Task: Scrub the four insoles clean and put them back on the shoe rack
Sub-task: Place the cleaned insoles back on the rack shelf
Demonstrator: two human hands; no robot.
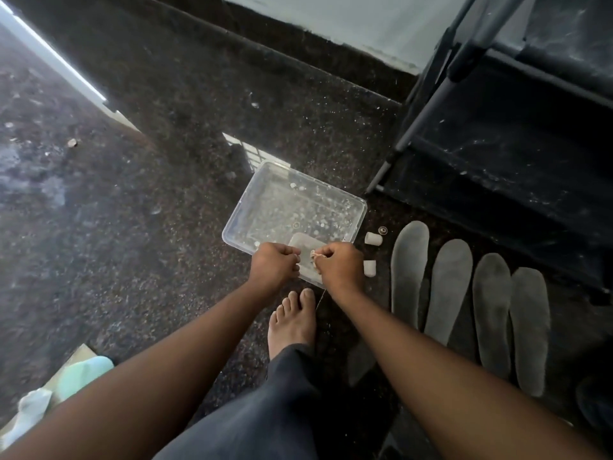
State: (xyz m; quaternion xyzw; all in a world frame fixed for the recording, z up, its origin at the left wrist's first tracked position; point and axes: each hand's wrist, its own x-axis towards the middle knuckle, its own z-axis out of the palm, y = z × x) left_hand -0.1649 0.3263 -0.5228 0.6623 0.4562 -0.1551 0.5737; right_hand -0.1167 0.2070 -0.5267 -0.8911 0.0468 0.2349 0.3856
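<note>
Prepping only: both hands, left hand and right hand, fisted on something small over tub; four insoles unscrubbed on floor.

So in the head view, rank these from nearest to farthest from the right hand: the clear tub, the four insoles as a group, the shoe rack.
From the right hand:
1. Clear tub, right under both hands.
2. Insoles, on the floor to the right.
3. Shoe rack, beyond the insoles, upper right.
</note>
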